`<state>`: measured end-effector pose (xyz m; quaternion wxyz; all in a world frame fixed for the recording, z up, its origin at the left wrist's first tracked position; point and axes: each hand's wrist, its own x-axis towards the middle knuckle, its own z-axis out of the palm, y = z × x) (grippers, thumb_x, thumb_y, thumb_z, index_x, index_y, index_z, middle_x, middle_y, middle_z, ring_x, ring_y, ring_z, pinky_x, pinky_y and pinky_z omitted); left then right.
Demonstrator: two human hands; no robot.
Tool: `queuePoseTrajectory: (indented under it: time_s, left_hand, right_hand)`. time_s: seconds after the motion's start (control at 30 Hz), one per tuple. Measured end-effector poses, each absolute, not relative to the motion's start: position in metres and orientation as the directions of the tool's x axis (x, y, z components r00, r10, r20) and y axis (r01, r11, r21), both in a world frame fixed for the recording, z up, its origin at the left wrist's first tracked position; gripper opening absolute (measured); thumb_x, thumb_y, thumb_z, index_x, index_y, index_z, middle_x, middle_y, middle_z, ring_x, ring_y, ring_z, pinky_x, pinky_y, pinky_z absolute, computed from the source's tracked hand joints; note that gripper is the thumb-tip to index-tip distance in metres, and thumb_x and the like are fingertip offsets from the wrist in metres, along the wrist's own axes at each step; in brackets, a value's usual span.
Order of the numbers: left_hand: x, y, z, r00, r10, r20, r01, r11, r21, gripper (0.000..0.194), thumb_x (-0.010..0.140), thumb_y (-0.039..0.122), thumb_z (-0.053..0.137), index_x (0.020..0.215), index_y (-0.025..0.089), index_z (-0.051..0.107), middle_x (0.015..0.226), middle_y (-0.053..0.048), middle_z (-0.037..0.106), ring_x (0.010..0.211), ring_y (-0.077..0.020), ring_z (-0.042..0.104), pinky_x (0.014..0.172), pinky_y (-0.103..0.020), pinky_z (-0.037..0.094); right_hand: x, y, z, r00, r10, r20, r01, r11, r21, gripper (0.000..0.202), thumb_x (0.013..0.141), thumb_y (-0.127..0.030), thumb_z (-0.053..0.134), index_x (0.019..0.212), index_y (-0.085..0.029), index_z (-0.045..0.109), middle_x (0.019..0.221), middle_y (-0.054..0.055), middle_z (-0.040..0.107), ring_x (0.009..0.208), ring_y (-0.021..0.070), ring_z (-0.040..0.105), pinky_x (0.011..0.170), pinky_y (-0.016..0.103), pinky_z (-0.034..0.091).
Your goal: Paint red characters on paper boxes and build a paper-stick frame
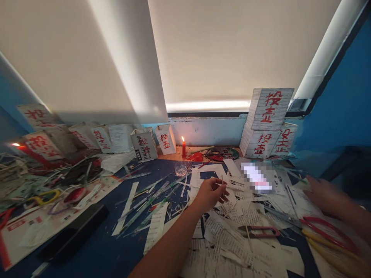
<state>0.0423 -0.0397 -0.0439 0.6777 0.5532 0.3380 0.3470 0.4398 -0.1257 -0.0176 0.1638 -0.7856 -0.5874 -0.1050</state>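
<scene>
Fingers of the left hand (208, 195) bent low over printed paper scraps (228, 233), perhaps for picking among them, any pinch unclear; blurred right hand (326, 194) near red-handled scissors (317, 220), grip untellable; lit red candle (183, 149) upright behind, presumably for light.

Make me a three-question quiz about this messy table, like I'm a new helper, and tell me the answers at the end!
1. True or false: the upright red candle has gone out.
2. Which of the person's hands is nearer the small clear glass?
3. Fill in the blank: the big brushed writing on the upper box of the tall stack is coloured ____.

Key:
1. False. Its flame is burning.
2. The left hand.
3. Red.
</scene>
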Motion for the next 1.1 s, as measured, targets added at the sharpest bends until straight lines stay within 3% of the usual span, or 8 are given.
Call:
queuePoseTrajectory:
  time_s: [0.1,0.17,0.23,0.33,0.47,0.63,0.83,1.1]
  left_hand:
    - [0.039,-0.036,-0.042,0.49,0.869,-0.065,-0.097,0.128,0.987,0.029,0.078,0.037,0.075,0.089,0.012,0.064,0.076,-0.007,0.072,0.059,-0.0147,0.07,0.052,-0.023,0.051]
    - [0.037,-0.035,-0.042,0.462,0.885,-0.058,-0.094,0.114,0.989,0.026,0.077,0.034,0.077,0.085,0.012,0.066,0.077,-0.007,0.072,0.063,-0.0144,0.07,0.055,-0.023,0.051]
    - [0.036,-0.034,-0.042,0.444,0.894,-0.058,-0.091,0.109,0.99,0.026,0.078,0.035,0.077,0.083,0.013,0.066,0.077,-0.007,0.072,0.065,-0.0147,0.07,0.056,-0.023,0.052]
    - [0.035,-0.033,-0.043,0.437,0.897,-0.067,-0.094,0.119,0.988,0.03,0.079,0.04,0.075,0.087,0.013,0.064,0.074,-0.007,0.072,0.064,-0.0152,0.07,0.058,-0.024,0.053]
    - [0.035,-0.031,-0.045,0.446,0.892,-0.076,-0.102,0.134,0.986,0.039,0.074,0.044,0.078,0.092,0.013,0.063,0.073,-0.008,0.073,0.064,-0.0166,0.071,0.059,-0.026,0.055]
    - [0.035,-0.03,-0.045,0.464,0.881,-0.088,-0.089,0.145,0.985,0.034,0.072,0.039,0.079,0.09,0.013,0.066,0.078,-0.008,0.073,0.07,-0.0182,0.072,0.062,-0.028,0.056]
    - [0.037,-0.031,-0.046,0.469,0.876,-0.11,-0.045,0.148,0.988,0.022,0.075,0.03,0.078,0.086,0.013,0.069,0.075,-0.006,0.073,0.07,-0.0158,0.071,0.062,-0.025,0.053]
    - [0.042,-0.039,-0.043,0.601,0.779,-0.181,-0.018,0.24,0.971,0.025,0.072,0.032,0.081,0.085,0.012,0.071,0.075,-0.006,0.073,0.067,-0.0159,0.071,0.066,-0.029,0.056]
  right_hand:
    - [0.377,-0.139,-0.016,0.166,0.955,0.245,0.974,-0.12,-0.19,0.026,0.083,-0.028,0.058,0.106,-0.025,0.07,0.097,0.018,0.073,0.088,0.0388,0.07,0.072,0.046,0.051]
    - [0.322,-0.149,-0.007,0.004,1.0,0.009,0.94,0.0,-0.342,0.027,0.091,-0.04,0.053,0.112,-0.03,0.065,0.089,0.008,0.074,0.076,0.0281,0.069,0.066,0.037,0.05]
    - [0.271,-0.157,0.003,-0.193,0.955,-0.224,0.885,0.071,-0.461,0.023,0.088,-0.044,0.058,0.106,-0.031,0.064,0.089,0.004,0.073,0.075,0.0246,0.067,0.063,0.033,0.046]
    - [0.224,-0.158,0.013,-0.272,0.903,-0.333,0.901,0.117,-0.418,0.019,0.075,-0.028,0.067,0.094,-0.026,0.064,0.086,0.004,0.071,0.075,0.0232,0.064,0.058,0.029,0.036]
    - [0.214,-0.143,0.013,-0.327,0.889,-0.321,0.894,0.18,-0.411,0.027,0.067,-0.013,0.061,0.091,-0.025,0.065,0.083,0.003,0.069,0.076,0.0216,0.062,0.058,0.027,0.033]
    - [0.227,-0.131,0.01,-0.248,0.914,-0.322,0.887,0.08,-0.454,0.023,0.068,-0.023,0.068,0.091,-0.024,0.066,0.088,0.004,0.069,0.074,0.0205,0.063,0.057,0.027,0.037]
    - [0.23,-0.122,-0.005,-0.339,0.899,-0.276,0.762,0.09,-0.642,0.021,0.072,-0.014,0.064,0.09,-0.023,0.069,0.078,-0.001,0.068,0.067,0.0144,0.06,0.056,0.023,0.04]
    - [0.236,-0.098,-0.017,-0.162,0.986,-0.036,0.477,0.047,-0.878,0.025,0.09,-0.043,0.062,0.094,-0.019,0.068,0.08,0.002,0.068,0.069,0.0157,0.06,0.062,0.027,0.047]
